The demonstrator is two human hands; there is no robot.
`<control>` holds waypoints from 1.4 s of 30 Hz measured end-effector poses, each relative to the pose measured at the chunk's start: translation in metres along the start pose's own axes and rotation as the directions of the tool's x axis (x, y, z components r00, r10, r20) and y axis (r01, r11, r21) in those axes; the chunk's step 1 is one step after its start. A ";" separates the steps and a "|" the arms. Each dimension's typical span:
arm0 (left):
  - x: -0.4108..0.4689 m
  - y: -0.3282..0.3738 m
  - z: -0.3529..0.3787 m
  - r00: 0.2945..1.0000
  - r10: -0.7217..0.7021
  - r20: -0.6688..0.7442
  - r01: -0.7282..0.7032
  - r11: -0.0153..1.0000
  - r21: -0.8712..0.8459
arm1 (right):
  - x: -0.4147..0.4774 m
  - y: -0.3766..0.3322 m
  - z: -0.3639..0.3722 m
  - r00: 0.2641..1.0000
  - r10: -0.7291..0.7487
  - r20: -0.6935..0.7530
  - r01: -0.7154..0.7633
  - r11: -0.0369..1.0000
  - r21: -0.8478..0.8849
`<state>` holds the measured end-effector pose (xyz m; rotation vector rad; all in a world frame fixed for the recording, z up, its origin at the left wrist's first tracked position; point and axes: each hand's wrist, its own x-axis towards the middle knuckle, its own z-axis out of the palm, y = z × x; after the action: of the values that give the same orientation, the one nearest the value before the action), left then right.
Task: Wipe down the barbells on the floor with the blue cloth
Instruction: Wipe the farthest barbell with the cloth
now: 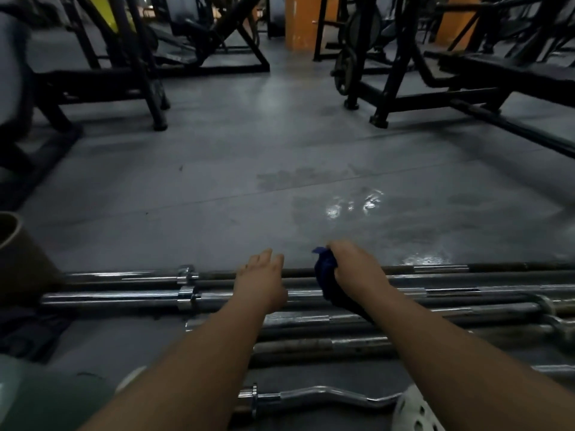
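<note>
Several chrome barbells [118,298] lie side by side across the grey floor in front of me. My right hand [357,269] grips a bunched blue cloth [326,275] and presses it onto the far bars near the middle. My left hand [263,279] lies flat on the same bars just left of the cloth, with its fingers straight and holding nothing. A curved chrome curl bar [326,393] sits closest to me, partly hidden under my forearms.
Black gym machine frames [149,94] stand at the back left and right [392,88]. A wet patch [351,206] shines on the floor beyond the bars. A tan cylinder [18,256] stands at the left edge. A white perforated shoe [417,412] shows at the bottom right.
</note>
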<state>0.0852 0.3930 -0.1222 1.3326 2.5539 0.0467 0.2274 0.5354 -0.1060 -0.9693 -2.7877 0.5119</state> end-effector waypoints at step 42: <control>0.304 -0.190 0.155 0.937 0.186 0.295 -0.133 0.972 -0.192 | 0.253 0.022 0.288 0.997 0.010 0.080 -0.012 0.999 0.031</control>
<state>-0.1954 0.5158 -0.3649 1.3585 2.1268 0.0756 -0.0281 0.6321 -0.3762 -0.9790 -2.8368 0.6071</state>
